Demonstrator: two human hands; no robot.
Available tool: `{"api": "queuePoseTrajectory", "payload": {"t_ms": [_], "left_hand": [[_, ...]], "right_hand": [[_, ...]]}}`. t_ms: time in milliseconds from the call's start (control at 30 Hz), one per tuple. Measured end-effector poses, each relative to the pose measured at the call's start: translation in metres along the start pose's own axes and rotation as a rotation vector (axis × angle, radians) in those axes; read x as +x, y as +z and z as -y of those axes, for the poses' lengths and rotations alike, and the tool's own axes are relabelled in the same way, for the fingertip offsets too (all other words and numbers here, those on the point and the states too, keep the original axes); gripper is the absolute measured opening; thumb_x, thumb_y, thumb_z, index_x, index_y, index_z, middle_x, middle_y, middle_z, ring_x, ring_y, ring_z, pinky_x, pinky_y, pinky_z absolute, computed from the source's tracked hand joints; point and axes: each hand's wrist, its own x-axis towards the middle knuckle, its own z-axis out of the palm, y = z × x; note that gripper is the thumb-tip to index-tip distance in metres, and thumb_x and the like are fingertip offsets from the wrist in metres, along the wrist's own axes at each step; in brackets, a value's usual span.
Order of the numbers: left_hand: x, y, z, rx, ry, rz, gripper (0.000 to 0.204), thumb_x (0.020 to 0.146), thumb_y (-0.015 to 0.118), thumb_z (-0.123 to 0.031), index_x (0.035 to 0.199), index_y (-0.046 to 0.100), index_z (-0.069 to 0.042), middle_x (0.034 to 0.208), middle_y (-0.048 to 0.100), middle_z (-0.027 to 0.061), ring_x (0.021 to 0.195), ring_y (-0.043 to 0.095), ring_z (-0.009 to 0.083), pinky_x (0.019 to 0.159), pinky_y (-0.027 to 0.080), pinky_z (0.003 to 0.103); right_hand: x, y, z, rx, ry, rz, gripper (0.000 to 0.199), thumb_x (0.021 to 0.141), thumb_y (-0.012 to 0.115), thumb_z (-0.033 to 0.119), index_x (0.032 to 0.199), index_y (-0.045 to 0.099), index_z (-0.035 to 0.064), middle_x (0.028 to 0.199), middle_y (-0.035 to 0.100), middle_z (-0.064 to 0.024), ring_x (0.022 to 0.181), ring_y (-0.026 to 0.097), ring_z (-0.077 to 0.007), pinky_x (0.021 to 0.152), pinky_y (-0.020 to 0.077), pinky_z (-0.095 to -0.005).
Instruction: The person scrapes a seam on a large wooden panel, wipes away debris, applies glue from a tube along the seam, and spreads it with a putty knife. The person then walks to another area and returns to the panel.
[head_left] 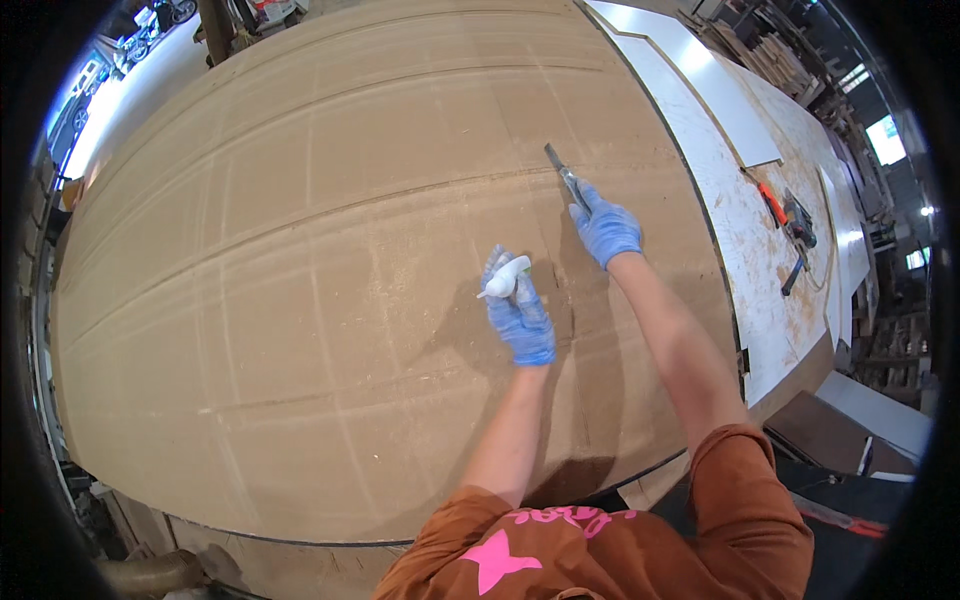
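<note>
My left hand, in a thin blue glove, is closed around a small white bottle with a pointed tip. It is held above the brown cardboard sheet, and the tip points to the left. Farther off and to the right, my right hand, gloved in blue too, grips a slim grey metal tool with a flat, blade-like end. That end points away from me and to the left, over the cardboard. Whether it touches the sheet I cannot tell.
Along the right lies a white board strewn with brown dust. On it are an orange-handled tool, a dark power tool and a hammer-like tool. Stacked wood pieces stand at the far right.
</note>
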Motion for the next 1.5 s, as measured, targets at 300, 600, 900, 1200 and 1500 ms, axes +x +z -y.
{"api": "queuePoseTrajectory", "payload": {"t_ms": [300, 600, 900, 1200, 1500], "left_hand": [[0.000, 0.000, 0.005, -0.002, -0.015, -0.015, 0.025, 0.093, 0.056, -0.012, 0.116, 0.056, 0.000, 0.130, 0.050, 0.0142, 0.116, 0.050, 0.0223, 0.099, 0.042, 0.036], [0.000, 0.002, -0.004, -0.011, -0.053, -0.001, 0.025, 0.094, 0.056, -0.013, 0.116, 0.055, 0.000, 0.130, 0.049, 0.0135, 0.117, 0.050, 0.0223, 0.099, 0.042, 0.035], [0.004, -0.002, 0.001, 0.017, 0.007, -0.070, 0.026, 0.093, 0.058, -0.016, 0.112, 0.058, 0.001, 0.127, 0.052, 0.0157, 0.118, 0.050, 0.0253, 0.099, 0.040, 0.037], [0.002, 0.002, -0.004, -0.033, -0.069, -0.081, 0.028, 0.092, 0.058, -0.017, 0.114, 0.058, 0.000, 0.127, 0.052, 0.0158, 0.116, 0.051, 0.0250, 0.097, 0.042, 0.035], [0.002, 0.002, -0.006, -0.046, -0.066, -0.072, 0.028, 0.092, 0.058, -0.015, 0.115, 0.056, 0.001, 0.130, 0.050, 0.0154, 0.115, 0.052, 0.0237, 0.098, 0.042, 0.036]], "right_hand": [[0.006, -0.002, -0.019, -0.040, 0.121, 0.043, 0.050, 0.094, 0.045, 0.046, 0.140, 0.038, 0.0310, 0.098, 0.068, -0.0191, 0.091, 0.065, -0.0387, 0.081, 0.0498, -0.0488], [0.017, -0.009, -0.028, 0.005, 0.088, -0.021, 0.047, 0.093, 0.047, 0.045, 0.136, 0.044, 0.0279, 0.100, 0.067, -0.0175, 0.091, 0.064, -0.0395, 0.081, 0.0497, -0.0485], [-0.030, 0.004, 0.064, 0.056, -0.208, 0.109, 0.048, 0.092, 0.049, 0.040, 0.137, 0.041, 0.0243, 0.096, 0.067, -0.0196, 0.086, 0.065, -0.0394, 0.076, 0.0508, -0.0497], [-0.005, 0.013, 0.054, 0.024, -0.108, 0.061, 0.046, 0.094, 0.045, 0.043, 0.136, 0.044, 0.0221, 0.093, 0.068, -0.0194, 0.085, 0.066, -0.0379, 0.076, 0.0510, -0.0486], [-0.008, -0.005, 0.056, 0.020, -0.095, 0.113, 0.047, 0.094, 0.045, 0.042, 0.136, 0.043, 0.0218, 0.092, 0.068, -0.0185, 0.085, 0.066, -0.0377, 0.077, 0.0510, -0.0480]]}}
